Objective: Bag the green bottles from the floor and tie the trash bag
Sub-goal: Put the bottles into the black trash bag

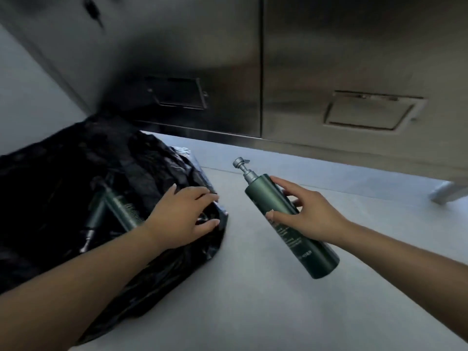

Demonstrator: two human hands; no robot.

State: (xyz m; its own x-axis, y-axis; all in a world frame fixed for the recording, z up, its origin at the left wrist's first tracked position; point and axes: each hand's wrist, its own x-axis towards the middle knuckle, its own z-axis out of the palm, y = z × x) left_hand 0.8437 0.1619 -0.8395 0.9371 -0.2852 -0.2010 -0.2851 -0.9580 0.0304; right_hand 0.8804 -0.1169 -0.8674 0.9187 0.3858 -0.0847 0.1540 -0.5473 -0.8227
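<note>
A dark green pump bottle (268, 198) with a silver pump head is gripped around its middle by my right hand (306, 214), its pump end pointing up and away, its base toward me. To the left lies a black trash bag (76, 173) on the pale floor, its mouth facing right. Inside the bag I see two more green bottles (121, 211) lying side by side. My left hand (184, 216) rests on the bag's edge at its opening, fingers curled over the plastic.
Stainless steel cabinet fronts (329, 59) with recessed handles run along the back, with a metal leg (445, 191) at the far right. The pale floor (253, 300) stretches between the bag and my right arm.
</note>
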